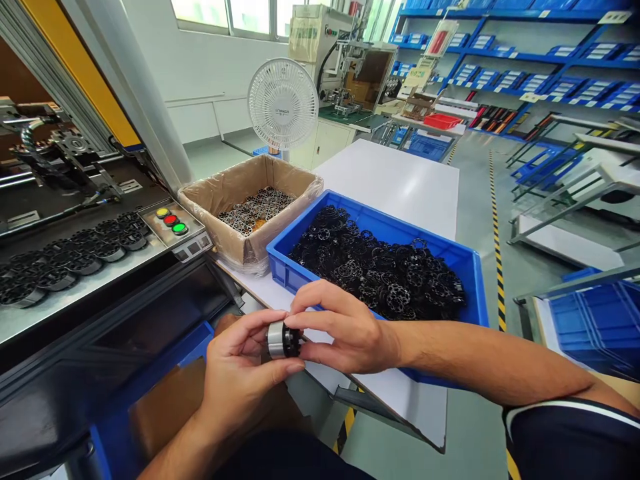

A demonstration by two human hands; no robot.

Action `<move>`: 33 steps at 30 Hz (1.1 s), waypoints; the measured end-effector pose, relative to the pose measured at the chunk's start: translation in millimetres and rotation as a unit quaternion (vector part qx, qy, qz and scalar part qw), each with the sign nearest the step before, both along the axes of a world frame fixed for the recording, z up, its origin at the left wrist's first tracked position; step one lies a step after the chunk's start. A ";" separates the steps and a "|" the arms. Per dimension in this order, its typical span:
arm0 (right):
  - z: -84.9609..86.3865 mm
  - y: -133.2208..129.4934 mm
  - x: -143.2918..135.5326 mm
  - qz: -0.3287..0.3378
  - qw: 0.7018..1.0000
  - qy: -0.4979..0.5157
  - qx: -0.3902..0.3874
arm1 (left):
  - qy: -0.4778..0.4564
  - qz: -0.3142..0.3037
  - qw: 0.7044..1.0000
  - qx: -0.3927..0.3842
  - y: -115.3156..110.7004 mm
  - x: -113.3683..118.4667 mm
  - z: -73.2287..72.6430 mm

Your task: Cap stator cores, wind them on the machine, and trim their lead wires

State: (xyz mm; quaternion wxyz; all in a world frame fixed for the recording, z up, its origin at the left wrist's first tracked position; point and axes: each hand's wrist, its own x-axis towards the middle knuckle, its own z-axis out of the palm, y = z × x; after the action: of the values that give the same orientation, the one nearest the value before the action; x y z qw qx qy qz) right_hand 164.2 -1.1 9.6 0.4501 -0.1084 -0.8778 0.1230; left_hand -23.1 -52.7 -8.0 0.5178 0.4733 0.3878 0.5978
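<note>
In front of me, between both hands, is a stator core [276, 340], a short silver metal ring with a black plastic end piece [292, 341] on its right side. My left hand [245, 363] is closed around the metal ring, thumb below and fingers above. The fingertips of my right hand [340, 327] pinch the black end piece from the right. Behind my right hand stands a blue bin [285, 270] heaped with black round plastic frames [380, 270]. A plastic-lined cardboard box [225, 243] beside it holds many metal ring cores [260, 208].
At left, a machine bed [120, 273] carries rows of black-capped cores [85, 250], near a panel with coloured buttons [171, 220]. A white fan [283, 103] stands behind the box. The white table [400, 173] extends back. Blue bins [595, 320] stand at right.
</note>
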 end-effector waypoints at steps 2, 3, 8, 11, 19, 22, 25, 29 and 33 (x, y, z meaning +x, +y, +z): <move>0.2 -0.4 -0.1 0.000 1.000 -0.009 -0.002 | 0.001 0.006 1.000 -0.004 -0.3 0.0 1.3; 0.0 -0.3 0.0 0.000 1.000 -0.011 -0.001 | -0.002 0.007 1.000 -0.007 -0.5 -0.2 1.5; -1.1 2.3 1.6 -0.003 1.000 -0.016 0.015 | -0.025 -0.011 0.999 -0.024 -0.8 -0.7 4.8; -1.1 3.2 1.7 -0.006 0.999 -0.029 0.028 | -0.056 -0.029 0.998 -0.029 0.7 -0.3 8.6; -2.4 4.9 4.5 -0.029 0.997 -0.031 0.067 | -0.061 -0.044 0.997 -0.020 1.6 1.1 12.0; -0.6 7.4 6.7 -0.032 0.994 -0.037 0.095 | -0.055 -0.050 0.997 -0.029 1.5 1.1 12.1; 1.9 10.2 9.0 -0.046 0.984 -0.043 0.168 | -0.050 -0.063 0.996 -0.043 1.1 0.3 11.7; 5.8 11.4 10.3 -0.068 0.962 -0.046 0.262 | -0.061 -0.097 0.991 -0.066 -0.7 -1.6 10.2; 9.1 9.2 10.2 -0.071 0.952 -0.053 0.293 | -0.074 -0.120 0.987 -0.080 -2.2 -3.4 7.5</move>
State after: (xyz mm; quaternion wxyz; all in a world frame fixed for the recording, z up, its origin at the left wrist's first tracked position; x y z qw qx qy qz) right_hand 174.4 8.1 18.7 0.4224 -0.0404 -0.8878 -0.1783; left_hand -26.5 -54.8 -0.6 0.6490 0.4283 0.3356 0.5317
